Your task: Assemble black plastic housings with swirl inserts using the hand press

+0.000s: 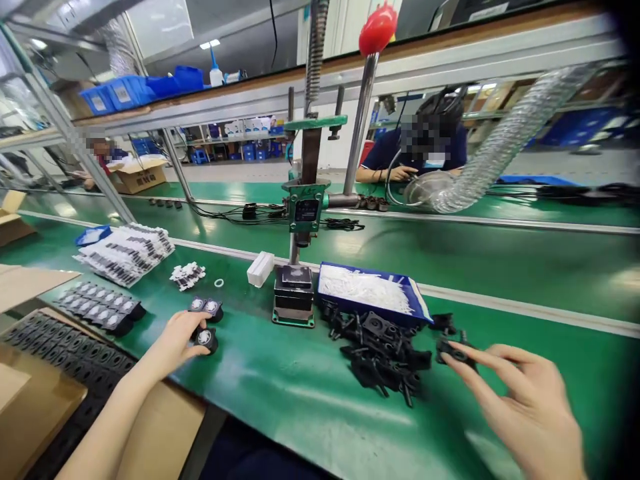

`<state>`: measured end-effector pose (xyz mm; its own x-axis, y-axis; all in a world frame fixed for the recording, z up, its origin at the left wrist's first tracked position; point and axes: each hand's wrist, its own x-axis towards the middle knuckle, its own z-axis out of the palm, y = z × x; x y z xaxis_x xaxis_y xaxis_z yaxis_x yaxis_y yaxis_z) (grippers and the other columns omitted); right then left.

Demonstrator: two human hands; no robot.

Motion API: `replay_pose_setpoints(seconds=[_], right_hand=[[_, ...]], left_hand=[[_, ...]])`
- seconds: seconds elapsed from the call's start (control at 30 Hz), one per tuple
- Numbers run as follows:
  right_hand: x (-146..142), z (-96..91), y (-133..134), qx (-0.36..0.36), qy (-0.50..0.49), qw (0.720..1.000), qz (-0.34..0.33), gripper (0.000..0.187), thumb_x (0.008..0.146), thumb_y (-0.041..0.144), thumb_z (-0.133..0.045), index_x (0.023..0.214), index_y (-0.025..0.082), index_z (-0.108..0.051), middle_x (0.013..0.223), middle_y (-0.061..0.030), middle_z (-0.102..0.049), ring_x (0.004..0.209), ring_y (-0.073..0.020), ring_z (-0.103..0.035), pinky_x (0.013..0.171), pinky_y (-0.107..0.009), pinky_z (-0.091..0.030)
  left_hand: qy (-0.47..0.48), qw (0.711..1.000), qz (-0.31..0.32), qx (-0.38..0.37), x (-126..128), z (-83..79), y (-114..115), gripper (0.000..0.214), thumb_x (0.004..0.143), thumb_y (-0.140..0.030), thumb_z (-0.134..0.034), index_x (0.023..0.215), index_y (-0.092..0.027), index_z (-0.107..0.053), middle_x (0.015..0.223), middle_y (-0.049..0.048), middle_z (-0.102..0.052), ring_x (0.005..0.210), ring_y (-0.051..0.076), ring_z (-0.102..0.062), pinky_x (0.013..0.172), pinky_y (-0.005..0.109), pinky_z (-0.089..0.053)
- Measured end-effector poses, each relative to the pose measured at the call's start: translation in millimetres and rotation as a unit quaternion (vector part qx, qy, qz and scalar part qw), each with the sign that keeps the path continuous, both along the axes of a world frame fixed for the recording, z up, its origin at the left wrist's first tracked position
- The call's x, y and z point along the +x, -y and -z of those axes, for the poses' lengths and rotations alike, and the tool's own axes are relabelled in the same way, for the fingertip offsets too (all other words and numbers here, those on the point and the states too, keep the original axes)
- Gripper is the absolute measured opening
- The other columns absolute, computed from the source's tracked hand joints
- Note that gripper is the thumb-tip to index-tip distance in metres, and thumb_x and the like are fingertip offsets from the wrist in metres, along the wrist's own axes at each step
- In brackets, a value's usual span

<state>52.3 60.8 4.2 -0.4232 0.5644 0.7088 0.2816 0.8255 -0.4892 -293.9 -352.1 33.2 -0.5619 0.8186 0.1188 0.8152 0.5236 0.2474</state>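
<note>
My left hand (pixel 176 341) is pinched on a small black part with a round white centre (pixel 206 338) resting on the green bench. Two more such parts (pixel 206 307) lie just beyond it. My right hand (pixel 525 400) reaches out with fingers stretched, and its fingertips touch a black plastic piece (pixel 453 351) at the right edge of a loose pile of black pieces (pixel 380 353). A small hand press (pixel 296 293) with a red-knobbed lever (pixel 377 28) stands between my hands.
A blue tray of white bits (pixel 370 290) sits right of the press. Left are rows of finished parts (pixel 97 307), a stack of white-and-black strips (pixel 125 252), a white block (pixel 260 269) and cardboard boxes (pixel 30 393). A flexible duct (pixel 500 143) hangs right. Two people work at the far benches.
</note>
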Motion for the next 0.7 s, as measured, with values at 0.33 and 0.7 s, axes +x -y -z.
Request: replay_pose_setpoints(seconds=[0.33,0.7], right_hand=[[-49.2,37.6,141.3,-0.25,0.143,0.915,-0.283,0.021,0.097,0.04,-0.059,0.091,0.02,-0.064,0.078,-0.0019,-0.059,0.072,-0.0162,-0.059,0.066,-0.027,-0.049],[-48.1,18.4,128.8,-0.184,0.109,0.933,-0.288,0.007,0.094,0.023,-0.065,0.1,0.023,-0.061,0.098,-0.0043,-0.06,0.09,-0.0159,-0.06,0.078,-0.027,-0.051]], left_hand=[[0.481,0.845,0.053,0.227,116.0,62.7,-110.0,0.064,0.078,-0.024,-0.075,0.135,-0.027,-0.045,0.119,0.0064,-0.064,0.119,0.023,-0.059,0.11,0.043,-0.04],[0.576,0.78,0.068,0.234,134.9,70.6,-118.3,0.076,0.074,-0.011,-0.077,0.138,-0.031,-0.042,0.111,0.0014,-0.057,0.115,0.02,-0.059,0.107,0.036,-0.044]])
